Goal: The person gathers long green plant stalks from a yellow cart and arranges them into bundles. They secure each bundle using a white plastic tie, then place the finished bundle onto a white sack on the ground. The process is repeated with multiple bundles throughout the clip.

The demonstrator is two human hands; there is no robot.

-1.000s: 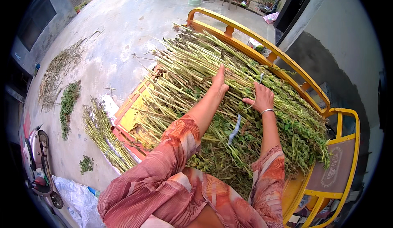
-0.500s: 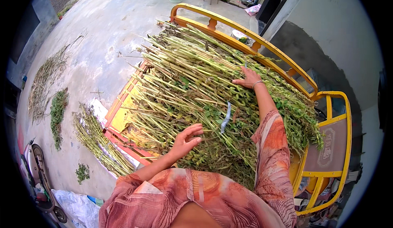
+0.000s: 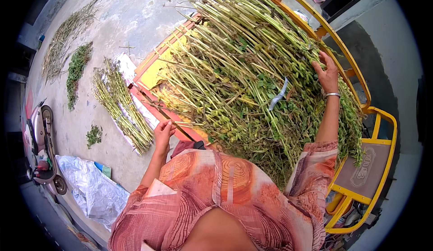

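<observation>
A big heap of green stalks with leaves and pods (image 3: 252, 79) lies across a yellow and red cart (image 3: 155, 68). My left hand (image 3: 163, 134) is at the heap's near left edge, fingers curled around the end of a thin stalk (image 3: 185, 124) that sticks out of the heap. My right hand (image 3: 327, 73), with a metal bangle at the wrist, lies with fingers spread on the stalks at the far right, close to the yellow rail (image 3: 347, 57). A pale blue strip (image 3: 277, 95) sits among the stalks between my hands.
A bundle of stalks (image 3: 122, 109) lies on a white sheet on the concrete ground left of the cart, with more piles (image 3: 74, 66) farther left. A scooter (image 3: 40, 147) and a crumpled white sack (image 3: 90, 188) are at lower left. The cart's seat (image 3: 365, 172) is at right, by a grey wall.
My left hand has drawn back from the top of the heap to its near left edge and closed on a stalk. My right hand has shifted right toward the yellow rail.
</observation>
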